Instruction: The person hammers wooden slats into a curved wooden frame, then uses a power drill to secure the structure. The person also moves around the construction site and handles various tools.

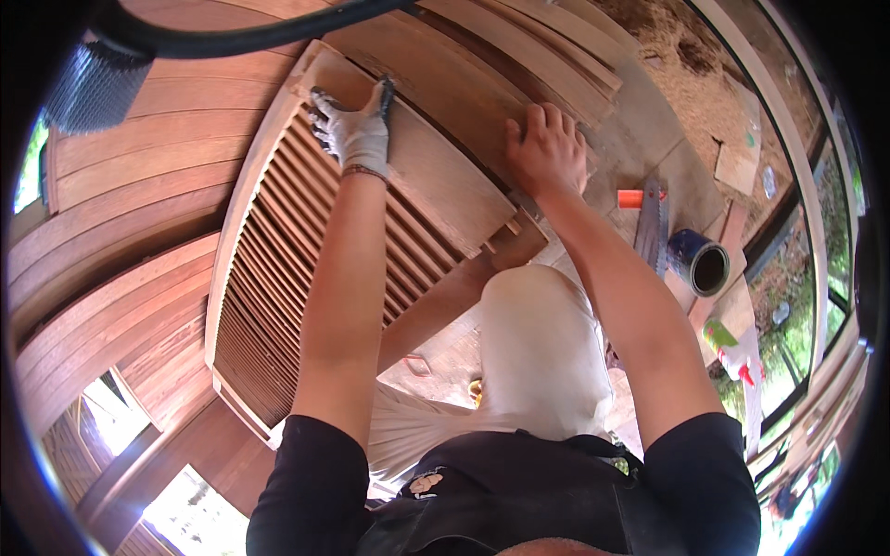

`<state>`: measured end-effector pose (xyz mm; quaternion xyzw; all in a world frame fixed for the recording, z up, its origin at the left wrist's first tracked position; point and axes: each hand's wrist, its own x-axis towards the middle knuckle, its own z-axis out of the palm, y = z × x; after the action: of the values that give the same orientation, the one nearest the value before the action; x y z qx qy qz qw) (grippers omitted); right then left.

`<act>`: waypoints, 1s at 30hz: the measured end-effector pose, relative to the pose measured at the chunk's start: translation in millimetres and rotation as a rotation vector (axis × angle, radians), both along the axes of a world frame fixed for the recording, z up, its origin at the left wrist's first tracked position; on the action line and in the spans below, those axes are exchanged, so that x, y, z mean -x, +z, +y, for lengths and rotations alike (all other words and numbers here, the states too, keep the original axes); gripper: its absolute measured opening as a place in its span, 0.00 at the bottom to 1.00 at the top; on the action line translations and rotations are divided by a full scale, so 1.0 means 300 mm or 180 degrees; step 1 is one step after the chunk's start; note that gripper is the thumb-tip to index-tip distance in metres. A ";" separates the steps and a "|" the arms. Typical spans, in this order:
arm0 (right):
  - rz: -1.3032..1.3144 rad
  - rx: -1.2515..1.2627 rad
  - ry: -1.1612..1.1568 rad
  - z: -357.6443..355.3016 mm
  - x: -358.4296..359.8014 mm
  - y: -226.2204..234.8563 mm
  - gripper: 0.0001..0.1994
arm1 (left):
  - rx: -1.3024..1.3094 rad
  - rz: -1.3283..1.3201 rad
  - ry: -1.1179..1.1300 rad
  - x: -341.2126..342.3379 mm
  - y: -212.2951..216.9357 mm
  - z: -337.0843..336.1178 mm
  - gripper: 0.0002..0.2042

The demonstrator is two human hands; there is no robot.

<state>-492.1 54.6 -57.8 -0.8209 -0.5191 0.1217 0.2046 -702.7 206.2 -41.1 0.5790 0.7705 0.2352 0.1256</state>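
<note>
A slatted wooden panel (289,264), like a louvred shutter, leans ahead of me on the left, with narrow slats in a frame and a wide flat board (431,181) along one side. On the panel's far end lies my left hand (357,134) in a grey and black work glove, thumb spread from the fingers. Nothing shows in its grasp. My bare right hand (550,156) rests on the edge of the wooden planks (464,88) just beyond the panel. Its fingers point forward, slightly bent and apart, and appear to hold nothing.
To the right lie a handsaw (653,227), an orange-red piece (632,198), an open dark blue can (700,262) and a white and green bottle with a red nozzle (731,352). Plank walls (158,176) stand at left. A black hose-like bar (250,37) crosses the top.
</note>
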 end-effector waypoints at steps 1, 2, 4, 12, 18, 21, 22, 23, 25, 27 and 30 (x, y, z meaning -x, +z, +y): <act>-0.0030 0.0003 -0.0010 -0.005 -0.006 -0.005 0.20 | 0.0083 0.0013 0.0012 -0.007 0.005 -0.003 0.65; -0.0120 -0.0059 0.0003 -0.004 -0.001 -0.008 0.19 | 0.0103 -0.0360 -0.0078 0.005 0.000 0.002 0.65; -0.0072 0.0004 0.0047 -0.001 0.006 -0.003 0.19 | 0.0005 -0.0402 -0.0141 0.021 0.003 0.007 0.65; -0.0046 0.0028 0.0053 -0.001 0.003 -0.011 0.19 | -0.0149 -0.0639 -0.0195 0.043 -0.047 0.041 0.66; 0.0094 0.0005 0.0052 -0.006 -0.003 0.001 0.19 | -0.0089 -0.0633 -0.0186 0.021 -0.013 0.023 0.65; 0.0164 0.0076 0.0068 -0.003 -0.007 0.009 0.19 | -0.0021 -0.0620 -0.0173 0.020 0.000 0.018 0.66; 0.0167 0.0083 0.0076 -0.003 -0.008 0.013 0.19 | -0.0026 -0.0685 -0.0192 0.029 -0.006 0.028 0.66; 0.0170 0.0088 0.0085 -0.003 -0.007 0.014 0.19 | -0.0048 -0.0733 -0.0194 0.037 -0.013 0.034 0.66; 0.0189 0.0035 0.0053 -0.005 -0.006 0.009 0.19 | -0.0089 -0.0841 -0.0206 0.029 -0.014 0.035 0.66; 0.0137 -0.0051 0.0032 -0.005 -0.011 -0.002 0.19 | -0.0006 -0.0728 -0.0088 0.005 0.005 0.026 0.63; 0.0050 -0.0193 0.0052 -0.005 -0.006 -0.006 0.18 | -0.0015 -0.0628 -0.0030 0.017 0.002 0.033 0.63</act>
<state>-490.3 53.1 -59.7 -0.8091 -0.5276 0.1140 0.2325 -707.9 216.2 -40.5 0.5569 0.7511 0.2923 0.2007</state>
